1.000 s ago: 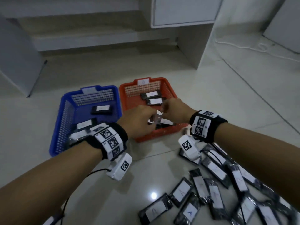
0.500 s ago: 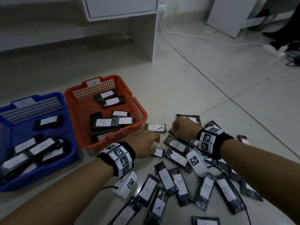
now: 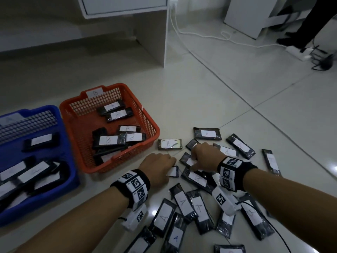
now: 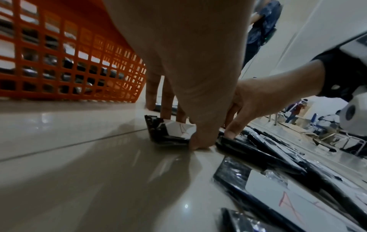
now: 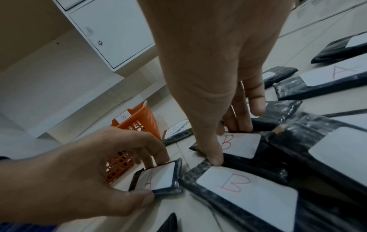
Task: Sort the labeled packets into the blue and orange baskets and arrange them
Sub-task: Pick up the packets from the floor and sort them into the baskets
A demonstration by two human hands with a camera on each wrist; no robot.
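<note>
left hand (image 5: 75, 177) pinches an a-labelled packet (image 5: 158, 179) on the floor by its edges, thumb against fingers; right hand (image 5: 214, 75) just beside it, thumb and fingers clamping a b-labelled packet (image 5: 238, 145); orange basket (image 3: 145, 121) just beyond the left hand; blue basket (image 3: 60, 161) further left.

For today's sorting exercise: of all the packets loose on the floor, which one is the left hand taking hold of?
The small A packet at the pile's left edge, nearest the orange basket. The left hand pinches it between thumb and fingers; the right hand is on a B packet.
</note>
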